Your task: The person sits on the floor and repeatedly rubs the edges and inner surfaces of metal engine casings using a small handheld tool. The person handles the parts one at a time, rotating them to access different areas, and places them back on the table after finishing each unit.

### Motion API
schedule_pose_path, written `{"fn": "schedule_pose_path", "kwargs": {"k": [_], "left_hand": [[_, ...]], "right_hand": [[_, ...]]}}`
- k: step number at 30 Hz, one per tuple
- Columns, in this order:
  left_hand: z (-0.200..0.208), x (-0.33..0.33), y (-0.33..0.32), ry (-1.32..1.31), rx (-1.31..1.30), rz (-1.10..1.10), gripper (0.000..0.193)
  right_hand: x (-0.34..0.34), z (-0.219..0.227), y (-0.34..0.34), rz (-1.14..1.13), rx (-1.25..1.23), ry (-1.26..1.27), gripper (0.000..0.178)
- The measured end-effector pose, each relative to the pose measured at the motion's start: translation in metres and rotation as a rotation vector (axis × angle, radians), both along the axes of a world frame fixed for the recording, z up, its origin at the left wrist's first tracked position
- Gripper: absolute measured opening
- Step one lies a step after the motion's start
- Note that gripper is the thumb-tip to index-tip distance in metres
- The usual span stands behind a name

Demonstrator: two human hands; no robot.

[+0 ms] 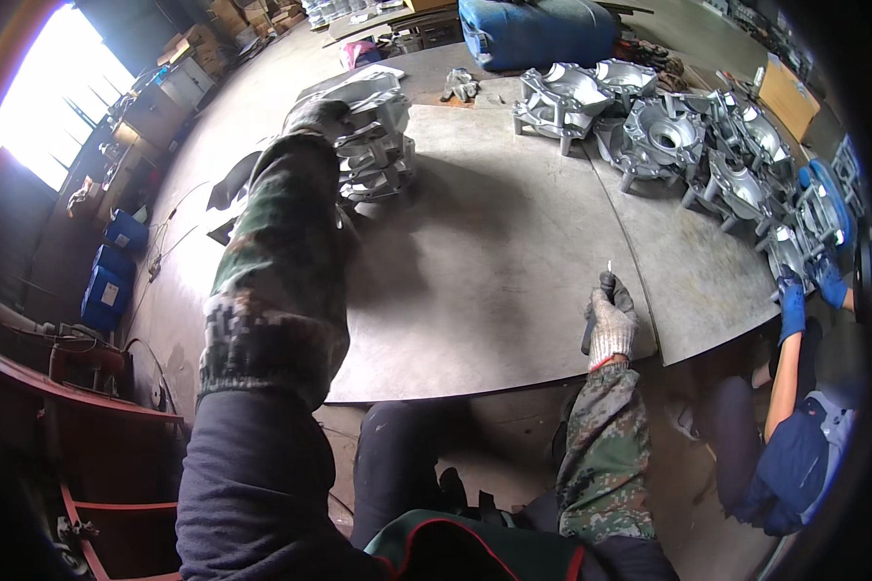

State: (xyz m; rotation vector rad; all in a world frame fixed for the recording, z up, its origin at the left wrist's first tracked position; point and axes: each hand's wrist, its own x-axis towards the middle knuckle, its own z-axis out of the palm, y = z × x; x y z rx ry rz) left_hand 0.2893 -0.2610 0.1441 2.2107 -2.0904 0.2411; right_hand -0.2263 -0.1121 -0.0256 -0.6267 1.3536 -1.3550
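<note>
My left hand (318,118), in a grey work glove, reaches to the far left of the table and closes on the edge of a silver metal casting (366,89). That casting tops a stack of similar castings (378,160); my forearm hides part of its near left side. Nearer the table's front edge, my right hand (611,318) is closed in a pale knit glove with dark fingers. It grips a dark-handled hand tool (607,282) whose short bright tip points away from me. The tool's exact kind is too small to tell.
The grey metal tabletop (484,290) has a seam on its right side. Several castings (664,136) crowd its far right. At the right edge, a co-worker's blue-gloved hands (792,300) touch castings. A grey glove (460,85) lies near a blue drum (538,34) at the back.
</note>
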Motion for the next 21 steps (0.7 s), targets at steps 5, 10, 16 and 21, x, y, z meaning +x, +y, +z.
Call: {"fn": "schedule_pose_path", "kwargs": {"k": [5, 10, 16, 21], "left_hand": [[0.015, -0.036, 0.0, -0.031, 0.207, 0.022, 0.046], [0.025, -0.067, 0.001, -0.109, 0.156, -0.003, 0.052], [0.058, -0.094, 0.03, -0.322, 0.009, 0.015, 0.059], [0.04, -0.194, 0.013, -0.057, -0.103, -0.196, 0.08]], "right_hand": [[-0.009, -0.009, -0.003, 0.006, -0.009, -0.003, 0.02], [-0.009, -0.001, 0.0, 0.016, 0.001, 0.004, 0.022], [-0.027, -0.012, -0.001, 0.019, -0.071, -0.14, 0.031], [-0.04, -0.012, 0.009, 0.019, -0.039, -0.155, 0.026]]}}
